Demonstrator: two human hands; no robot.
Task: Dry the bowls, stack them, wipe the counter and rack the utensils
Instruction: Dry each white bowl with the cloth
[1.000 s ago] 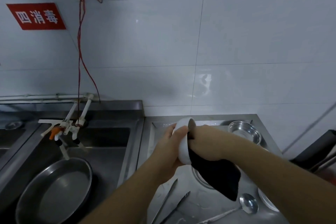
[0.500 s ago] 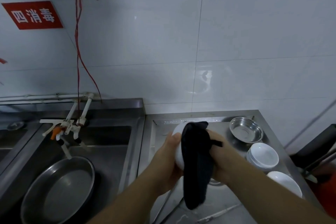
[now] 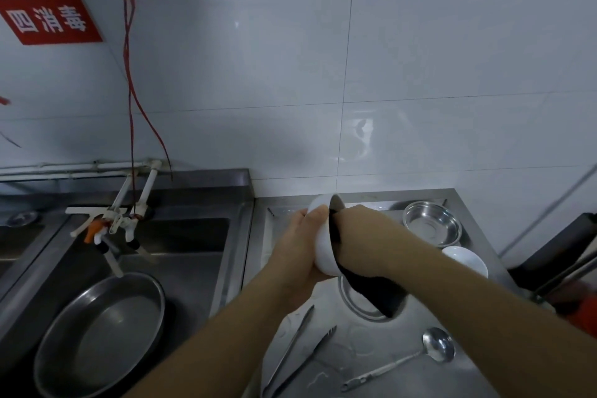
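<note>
Bowl (image 3: pixel 323 236), gripped by left hand (image 3: pixel 298 244): cloth (image 3: pixel 371 292), draped outside 0.5 s ago, now pushed inside by clenched right hand (image 3: pixel 365 236); drying continues.

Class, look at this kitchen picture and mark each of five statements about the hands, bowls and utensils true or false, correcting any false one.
1. The left hand holds a white bowl tipped on its side. True.
2. The right hand presses a black cloth into that bowl. True.
3. The ladle hangs from a hook on the wall. False: it lies flat on the steel counter.
4. The tongs lie on the counter near the ladle. True.
5. The large round steel pan sits on the counter to the right of the hands. False: it sits in the sink on the left.
</note>
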